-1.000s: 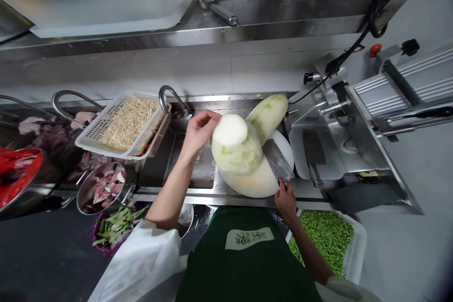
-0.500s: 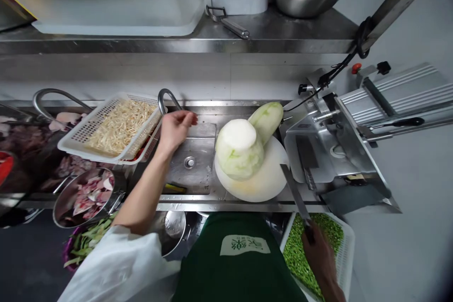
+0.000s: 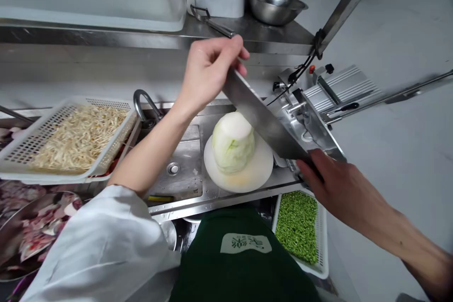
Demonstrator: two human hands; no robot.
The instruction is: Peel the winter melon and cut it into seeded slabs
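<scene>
A long wide-bladed kitchen knife (image 3: 264, 115) is held slantwise in the air between my two hands. My right hand (image 3: 331, 181) is closed round its dark handle. At the far end, my left hand (image 3: 214, 66) has its fingers closed on the blade's tip. Below the blade, a pale green peeled melon piece (image 3: 231, 148), possibly winter melon, stands with a flat white cut face on top. It rests on a round white cutting board (image 3: 253, 177), apart from the knife. The longer melon piece behind it is hidden by the blade.
Left of the board lies a steel sink (image 3: 182, 181) with a curved tap (image 3: 141, 104). A white basket (image 3: 95, 163) holds bean sprouts; a pot (image 3: 10, 231) holds raw meat. At right are a slicing machine (image 3: 314, 122) and a basket (image 3: 322, 245) of chopped greens. A shelf (image 3: 148, 37) runs above.
My right hand has raised the knife from beside the board to above it. My left hand has moved right and up from the sink onto the blade's tip. The view has shifted.
</scene>
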